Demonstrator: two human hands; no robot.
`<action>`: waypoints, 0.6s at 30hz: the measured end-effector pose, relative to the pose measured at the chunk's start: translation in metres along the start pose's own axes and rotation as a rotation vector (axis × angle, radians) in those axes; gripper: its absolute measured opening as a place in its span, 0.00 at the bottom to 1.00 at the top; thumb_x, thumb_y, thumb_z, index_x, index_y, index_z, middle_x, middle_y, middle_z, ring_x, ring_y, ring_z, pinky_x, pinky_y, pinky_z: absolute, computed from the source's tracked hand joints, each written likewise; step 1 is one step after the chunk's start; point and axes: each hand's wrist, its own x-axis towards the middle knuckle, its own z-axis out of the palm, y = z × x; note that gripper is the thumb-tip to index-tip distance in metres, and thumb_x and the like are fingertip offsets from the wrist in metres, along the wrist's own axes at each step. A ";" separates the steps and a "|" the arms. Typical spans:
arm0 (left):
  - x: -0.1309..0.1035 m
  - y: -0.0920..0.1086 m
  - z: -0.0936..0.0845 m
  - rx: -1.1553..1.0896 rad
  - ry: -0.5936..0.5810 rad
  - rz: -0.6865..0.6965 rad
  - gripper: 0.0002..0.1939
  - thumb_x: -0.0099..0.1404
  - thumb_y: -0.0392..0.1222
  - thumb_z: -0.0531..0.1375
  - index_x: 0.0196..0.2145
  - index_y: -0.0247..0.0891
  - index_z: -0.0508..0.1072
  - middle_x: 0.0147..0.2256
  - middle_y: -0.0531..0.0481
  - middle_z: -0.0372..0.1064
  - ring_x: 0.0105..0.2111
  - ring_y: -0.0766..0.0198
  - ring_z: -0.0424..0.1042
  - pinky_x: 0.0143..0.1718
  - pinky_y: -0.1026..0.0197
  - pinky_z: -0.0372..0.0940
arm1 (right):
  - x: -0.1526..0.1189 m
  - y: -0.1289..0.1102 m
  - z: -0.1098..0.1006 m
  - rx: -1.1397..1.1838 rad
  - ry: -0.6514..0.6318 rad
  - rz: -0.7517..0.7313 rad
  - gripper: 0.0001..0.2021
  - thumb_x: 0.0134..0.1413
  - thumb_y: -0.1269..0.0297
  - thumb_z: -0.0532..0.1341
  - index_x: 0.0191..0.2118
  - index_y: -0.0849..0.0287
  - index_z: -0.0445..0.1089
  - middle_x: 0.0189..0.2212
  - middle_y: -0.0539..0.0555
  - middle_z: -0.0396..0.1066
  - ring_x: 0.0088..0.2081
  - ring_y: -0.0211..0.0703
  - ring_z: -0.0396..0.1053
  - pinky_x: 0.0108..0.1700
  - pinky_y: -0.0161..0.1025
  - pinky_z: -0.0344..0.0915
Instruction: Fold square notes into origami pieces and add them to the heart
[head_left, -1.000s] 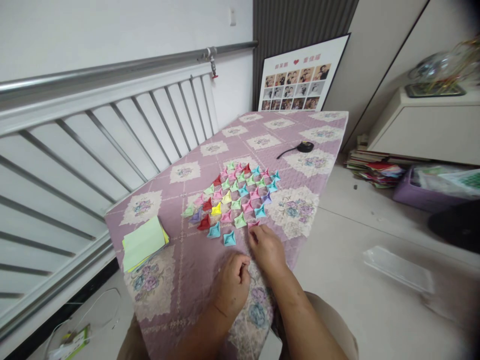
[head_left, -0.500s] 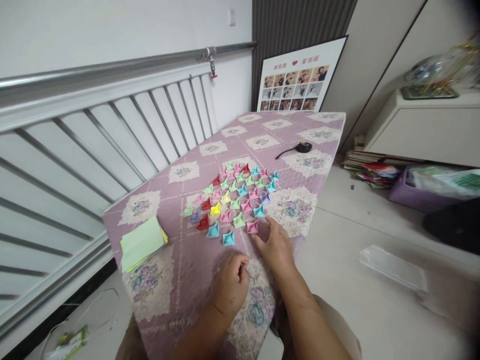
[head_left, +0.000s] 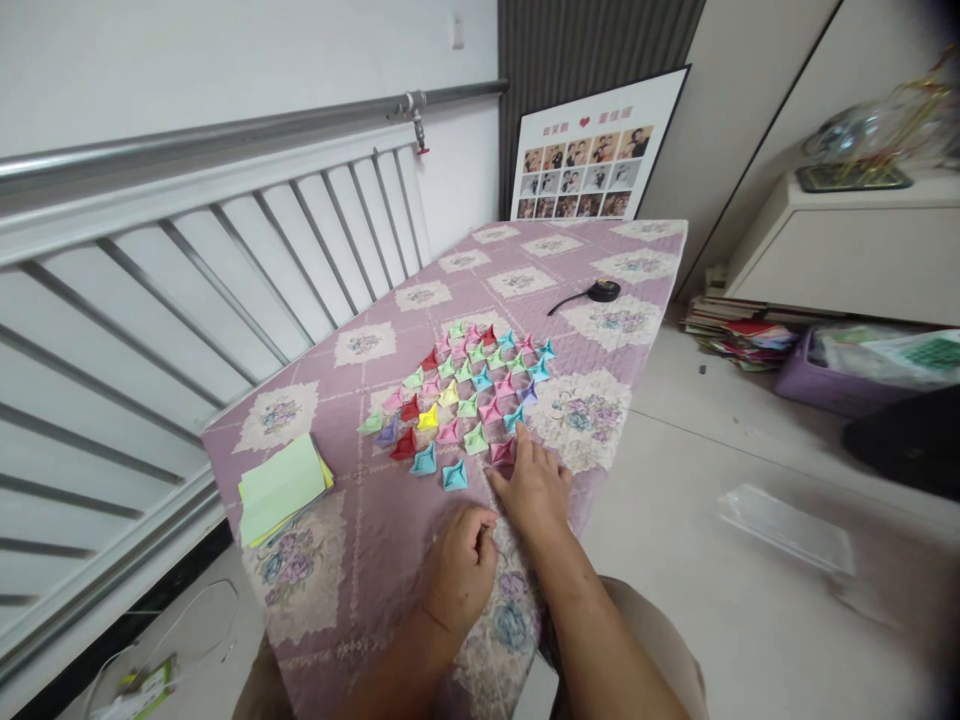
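Note:
Small folded paper boats with pointed corners (head_left: 448, 431), in pink, green, blue, red, yellow and purple, stand in slanting rows on the tablecloth. My right hand (head_left: 536, 485) reaches in at the near right corner of the group. Its thumb and forefinger are apart, on either side of a pink folded paper piece (head_left: 502, 453); whether they touch it I cannot tell. Just below a blue folded paper piece (head_left: 454, 475), my left hand (head_left: 463, 562) rests on the cloth in a loose fist, with nothing showing in it.
On the left of the floral-covered table (head_left: 390, 560) lies a stack of green and yellow paper sheets (head_left: 283, 487). A black tape measure (head_left: 603, 291) lies further back. A white radiator (head_left: 225, 290) runs along the left side; a purple bin (head_left: 832, 385) stands on the floor at right.
My right hand has moved a little left, and its fingers now come round the pink folded paper piece. The left hand stays in place, and the camera view has shifted slightly.

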 end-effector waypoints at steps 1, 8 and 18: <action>0.000 0.000 0.000 0.001 -0.001 0.001 0.14 0.58 0.28 0.51 0.38 0.41 0.70 0.37 0.50 0.71 0.40 0.61 0.69 0.44 0.58 0.64 | 0.000 -0.001 0.000 -0.006 -0.010 0.005 0.36 0.48 0.56 0.64 0.62 0.58 0.53 0.44 0.64 0.71 0.45 0.58 0.64 0.42 0.48 0.52; 0.001 0.003 -0.002 0.015 -0.001 0.011 0.14 0.58 0.28 0.51 0.38 0.41 0.71 0.37 0.50 0.71 0.40 0.61 0.69 0.45 0.57 0.64 | 0.003 -0.006 -0.003 -0.037 -0.085 0.035 0.37 0.51 0.55 0.63 0.63 0.60 0.50 0.45 0.64 0.71 0.47 0.58 0.63 0.44 0.48 0.51; 0.000 0.001 0.000 0.009 0.009 0.016 0.14 0.58 0.29 0.51 0.38 0.41 0.71 0.37 0.50 0.71 0.40 0.61 0.69 0.44 0.57 0.64 | 0.004 -0.013 -0.008 -0.071 -0.183 0.108 0.35 0.55 0.56 0.58 0.65 0.60 0.46 0.48 0.60 0.70 0.51 0.54 0.60 0.48 0.48 0.49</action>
